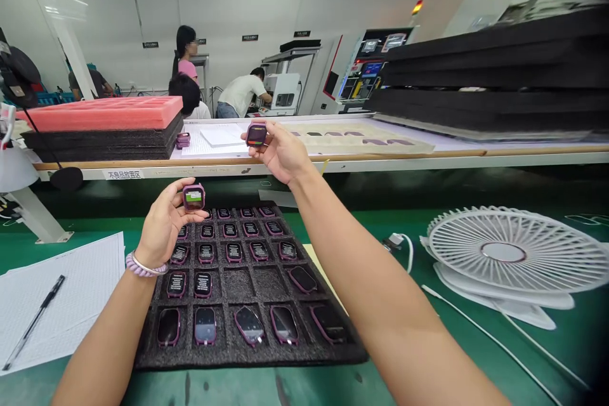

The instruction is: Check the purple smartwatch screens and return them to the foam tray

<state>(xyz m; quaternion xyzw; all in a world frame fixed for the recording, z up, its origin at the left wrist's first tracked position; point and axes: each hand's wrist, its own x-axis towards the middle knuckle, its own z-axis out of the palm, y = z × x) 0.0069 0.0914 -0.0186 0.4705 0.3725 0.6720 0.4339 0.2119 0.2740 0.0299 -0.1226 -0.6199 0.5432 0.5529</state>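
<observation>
My left hand [164, 219] is closed on a purple smartwatch [194, 197] without a strap, its screen lit with a green band, above the far left part of a black foam tray [223, 355]. Farther forward, at the shelf edge, my right hand [284, 152] grips a second purple smartwatch [257, 134] with a dark screen showing a little red and green. Rows of similar watch bodies [205, 325] fill most of the tray's pockets; many show white text, and those in the nearest row are dark. Two pockets [238, 282] in the second row from the front hold nothing.
A white-edged shelf [200, 171] crosses in front, carrying pink foam trays [104, 113] at left and stacked black foam [476, 85] at right. A white fan [518, 250] and cables stand right; paper with a pen [35, 320] lies left. Several people are in the background.
</observation>
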